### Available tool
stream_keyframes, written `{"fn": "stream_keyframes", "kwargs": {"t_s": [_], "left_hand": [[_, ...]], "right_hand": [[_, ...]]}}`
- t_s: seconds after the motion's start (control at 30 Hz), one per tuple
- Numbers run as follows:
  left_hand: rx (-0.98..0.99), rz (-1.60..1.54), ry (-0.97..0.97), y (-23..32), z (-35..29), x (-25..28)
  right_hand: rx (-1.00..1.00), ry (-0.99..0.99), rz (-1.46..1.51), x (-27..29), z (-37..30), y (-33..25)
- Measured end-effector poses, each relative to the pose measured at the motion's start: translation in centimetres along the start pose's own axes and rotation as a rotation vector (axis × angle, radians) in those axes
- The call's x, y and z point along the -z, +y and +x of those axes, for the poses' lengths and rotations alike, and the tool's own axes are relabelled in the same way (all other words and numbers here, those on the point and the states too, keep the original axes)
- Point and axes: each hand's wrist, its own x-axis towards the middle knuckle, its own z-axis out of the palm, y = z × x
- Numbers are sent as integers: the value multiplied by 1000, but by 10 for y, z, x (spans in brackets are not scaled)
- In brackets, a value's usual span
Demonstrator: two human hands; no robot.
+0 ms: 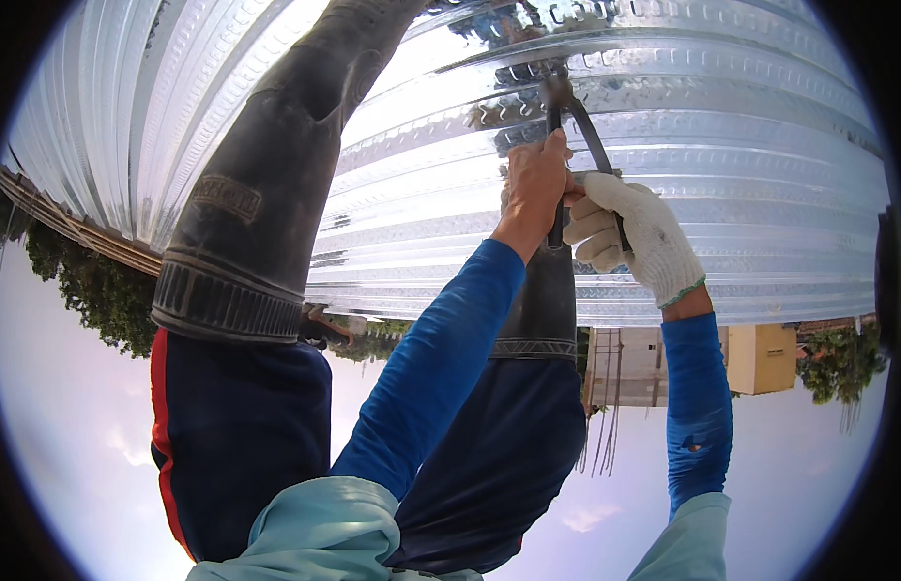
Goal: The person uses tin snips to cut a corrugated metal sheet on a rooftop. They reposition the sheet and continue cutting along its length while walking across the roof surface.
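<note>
Pincers with two long dark handles (592,136) point away from me, their blurred head just above the ribbed metal decking (721,145). My bare left hand (534,186) is closed round the left handle, thumb up along it. My right hand (636,228), in a white knitted glove, curls its fingers at the right handle, whose end passes beside them. Between both hands lies a small greyish piece that I cannot make out. Blue sleeves cover both forearms.
My black rubber boots (261,184) stand on the shiny ribbed sheets, the left one large beside my arms. Beyond the decking's edge are trees (92,290), thin upright bars (605,407) and a yellowish box-shaped structure (762,358).
</note>
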Motion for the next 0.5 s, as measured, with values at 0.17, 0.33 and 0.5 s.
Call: {"fn": "stream_keyframes", "kwargs": {"t_s": [0.17, 0.33, 0.5], "left_hand": [[-6, -16, -42, -1, -1, -2], [-18, -20, -15, -1, -7, -10], [-32, 14, 1, 3, 3, -3]], "right_hand": [[45, 90, -85, -12, -8, -2], [31, 85, -48, -5, -10, -3], [113, 144, -144, -2, 2, 3]]}}
